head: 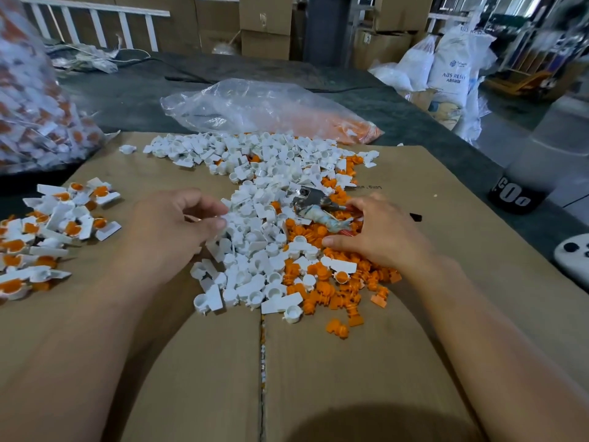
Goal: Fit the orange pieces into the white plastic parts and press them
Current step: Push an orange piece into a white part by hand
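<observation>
cardboard (446,282), two hands, left hand (172,231) pinching one white part (224,217), right hand (379,234) among orange pieces (322,275), grip unclear

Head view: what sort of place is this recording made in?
Probably a factory or warehouse assembly floor. Stacked cartons stand at the back, white sacks marked ABS resin lean at the right, and loose white parts and orange pieces lie heaped in bulk on flattened cardboard.

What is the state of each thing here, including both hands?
left hand, fingers curled over white parts, grip unclear
right hand, on orange pieces, grip unclear
white parts, loose, mostly unfilled
orange pieces, loose, unfitted
finished parts, piled, orange fitted
clear bag, lying flat
metal tool, lying in heap
</observation>
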